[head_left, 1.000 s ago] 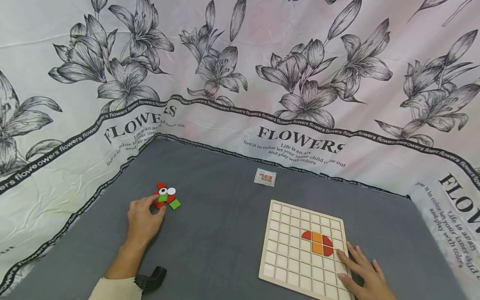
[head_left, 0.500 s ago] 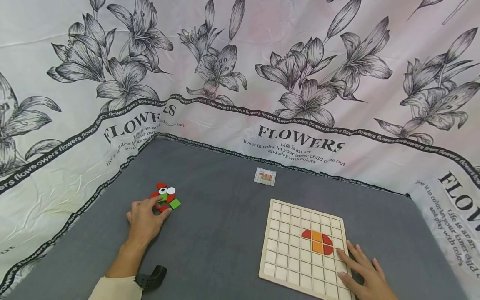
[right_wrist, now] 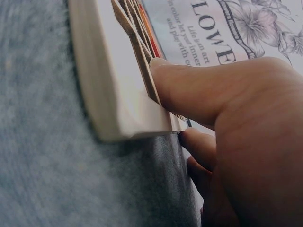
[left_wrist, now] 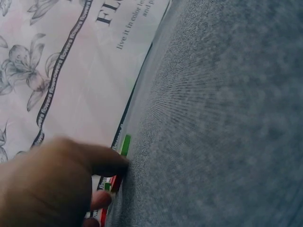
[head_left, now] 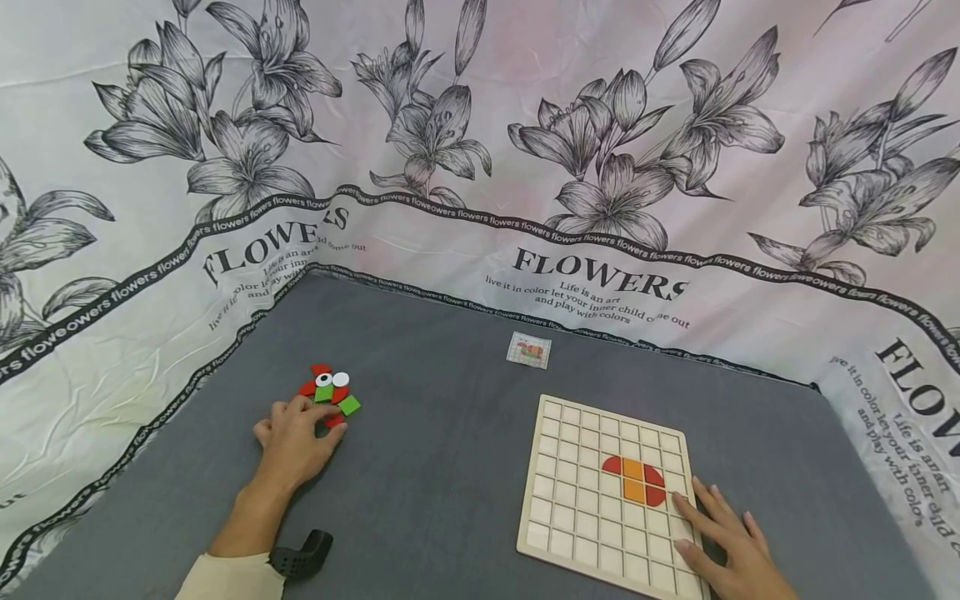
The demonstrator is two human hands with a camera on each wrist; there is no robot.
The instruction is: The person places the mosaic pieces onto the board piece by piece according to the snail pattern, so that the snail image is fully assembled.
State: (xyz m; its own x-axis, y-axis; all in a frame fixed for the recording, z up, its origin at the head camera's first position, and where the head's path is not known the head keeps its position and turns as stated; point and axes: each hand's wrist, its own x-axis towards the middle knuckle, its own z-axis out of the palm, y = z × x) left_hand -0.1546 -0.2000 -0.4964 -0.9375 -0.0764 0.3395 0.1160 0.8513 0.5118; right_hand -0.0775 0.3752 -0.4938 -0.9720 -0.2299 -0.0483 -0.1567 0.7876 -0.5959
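White flowered cloth (head_left: 615, 125) borders the grey table (head_left: 420, 467) at the back and sides. Left hand (head_left: 292, 442) pinches a red piece (head_left: 333, 422) between thumb and forefinger, at the near side of the loose pieces (head_left: 323, 393). Well apart from it, the right hand (head_left: 727, 537) lies relaxed, thumb and forefinger on the right edge of the board (head_left: 562, 493), probably so that it does not slide. Behind lies a picture card (head_left: 528, 350), perhaps for easy looking. Between loose pieces and board, wide table leaves room for moving.
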